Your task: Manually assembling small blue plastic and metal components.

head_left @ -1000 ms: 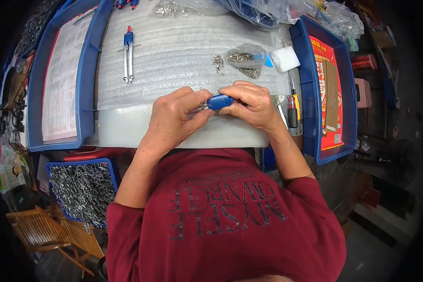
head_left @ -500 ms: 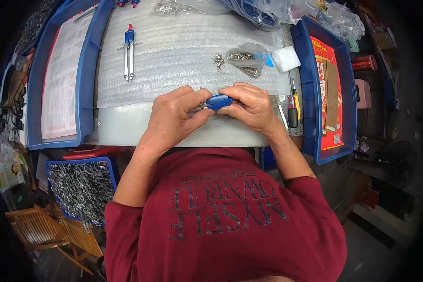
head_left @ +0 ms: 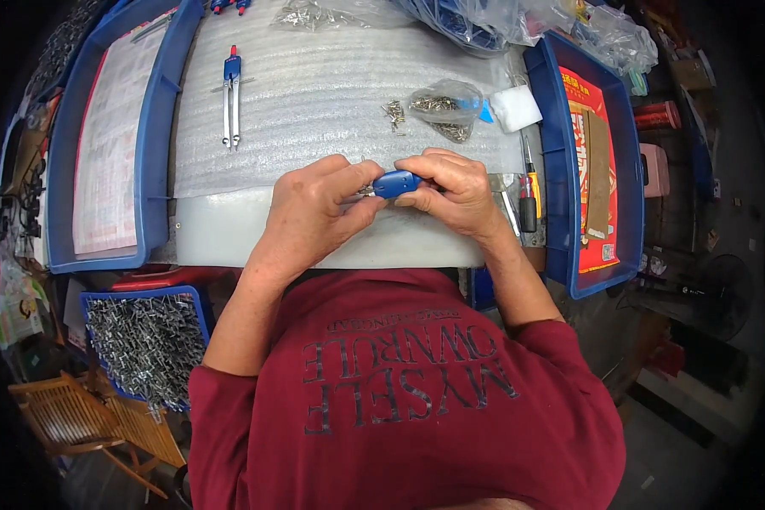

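Observation:
Between my two hands, over the near edge of the table, lies a drawing compass with a blue head (head_left: 392,184), turned sideways. My left hand (head_left: 321,200) is closed round its metal legs, which the fingers mostly hide. My right hand (head_left: 452,189) pinches the right end of the blue head between thumb and fingers. Farther back on the left, a finished-looking compass (head_left: 231,93) with a blue head, red tip and two silver legs rests on the foam sheet (head_left: 314,110). Small brass-coloured screws (head_left: 393,113) sit loose beside a clear bag (head_left: 446,109) of similar pieces.
Blue trays stand at the left (head_left: 150,170) and right (head_left: 555,170), holding papers and cardboard. Screwdrivers (head_left: 529,200) and a white block (head_left: 517,108) lie by the right tray. A blue crate of metal parts (head_left: 144,340) is low left, near a wooden chair (head_left: 68,412).
Both hands keep the same hold on the compass, with hardly any movement. The whole picture has shifted very slightly.

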The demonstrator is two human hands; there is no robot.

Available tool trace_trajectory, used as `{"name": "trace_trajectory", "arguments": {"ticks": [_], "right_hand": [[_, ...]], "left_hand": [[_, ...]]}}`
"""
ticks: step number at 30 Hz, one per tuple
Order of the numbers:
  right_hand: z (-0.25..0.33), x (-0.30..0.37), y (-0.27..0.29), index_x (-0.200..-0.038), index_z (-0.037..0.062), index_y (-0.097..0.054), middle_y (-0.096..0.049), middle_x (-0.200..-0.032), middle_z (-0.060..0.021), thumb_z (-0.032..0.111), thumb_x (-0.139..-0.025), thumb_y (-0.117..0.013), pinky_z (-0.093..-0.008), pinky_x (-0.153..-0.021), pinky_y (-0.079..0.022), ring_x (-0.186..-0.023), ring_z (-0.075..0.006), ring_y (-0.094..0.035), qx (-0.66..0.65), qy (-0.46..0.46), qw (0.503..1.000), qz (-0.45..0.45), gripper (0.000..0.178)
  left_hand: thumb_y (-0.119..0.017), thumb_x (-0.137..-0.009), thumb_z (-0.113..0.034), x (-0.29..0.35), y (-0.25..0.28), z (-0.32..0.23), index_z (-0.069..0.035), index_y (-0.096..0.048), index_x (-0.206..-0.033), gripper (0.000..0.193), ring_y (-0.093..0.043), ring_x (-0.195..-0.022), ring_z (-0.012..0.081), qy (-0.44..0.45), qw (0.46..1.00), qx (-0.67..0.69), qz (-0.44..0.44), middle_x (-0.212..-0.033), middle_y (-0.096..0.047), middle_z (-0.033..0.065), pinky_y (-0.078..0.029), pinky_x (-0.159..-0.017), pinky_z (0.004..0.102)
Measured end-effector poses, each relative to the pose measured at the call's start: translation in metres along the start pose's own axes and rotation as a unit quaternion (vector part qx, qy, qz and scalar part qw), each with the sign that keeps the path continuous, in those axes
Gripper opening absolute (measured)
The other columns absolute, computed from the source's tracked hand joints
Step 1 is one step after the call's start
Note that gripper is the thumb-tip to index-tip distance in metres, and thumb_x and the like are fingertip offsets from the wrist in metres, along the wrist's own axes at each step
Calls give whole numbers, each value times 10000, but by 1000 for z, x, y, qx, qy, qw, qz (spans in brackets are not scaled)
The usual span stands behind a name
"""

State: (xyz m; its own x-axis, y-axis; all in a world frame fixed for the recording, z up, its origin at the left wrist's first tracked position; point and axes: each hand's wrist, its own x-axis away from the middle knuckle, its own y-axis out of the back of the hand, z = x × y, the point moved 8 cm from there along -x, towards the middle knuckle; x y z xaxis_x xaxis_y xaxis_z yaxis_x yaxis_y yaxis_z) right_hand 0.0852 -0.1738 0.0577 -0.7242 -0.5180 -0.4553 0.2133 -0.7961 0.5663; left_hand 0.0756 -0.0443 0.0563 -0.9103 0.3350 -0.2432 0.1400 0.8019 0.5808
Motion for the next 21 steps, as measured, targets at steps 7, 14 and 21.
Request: {"name": "trace_trajectory", "arguments": {"ticks": [7,14,21], "right_hand": [[-6,-2,0,-884,-7,-613,-545,-620,-53,169,-633,-738,-268,-490,-391,-541,-154,-497,-32,0,999,18,332],[-11,8,0,-899,3,-615,-554,-659,-46,162,-633,-741,-235,-482,-385,-550,-121,-496,-8,-43,999,-21,335],[-16,10,1,-882,15,-631,-598,-691,-63,158,-626,-748,-243,-517,-422,-539,-125,-517,-41,-90,995,-23,316]], "left_hand": [[-673,-660,-74,-1,0,-2,-78,-617,-870,217,-506,-529,190,12,1000,14,-3,-620,-505,69,-399,-486,295],[-677,-658,-121,-1,0,1,-100,-624,-867,216,-532,-534,224,38,999,8,-11,-625,-530,69,-414,-486,325],[-674,-653,-115,-1,-1,0,-101,-629,-869,222,-548,-555,233,30,1000,2,0,-638,-546,75,-426,-498,329]]}}
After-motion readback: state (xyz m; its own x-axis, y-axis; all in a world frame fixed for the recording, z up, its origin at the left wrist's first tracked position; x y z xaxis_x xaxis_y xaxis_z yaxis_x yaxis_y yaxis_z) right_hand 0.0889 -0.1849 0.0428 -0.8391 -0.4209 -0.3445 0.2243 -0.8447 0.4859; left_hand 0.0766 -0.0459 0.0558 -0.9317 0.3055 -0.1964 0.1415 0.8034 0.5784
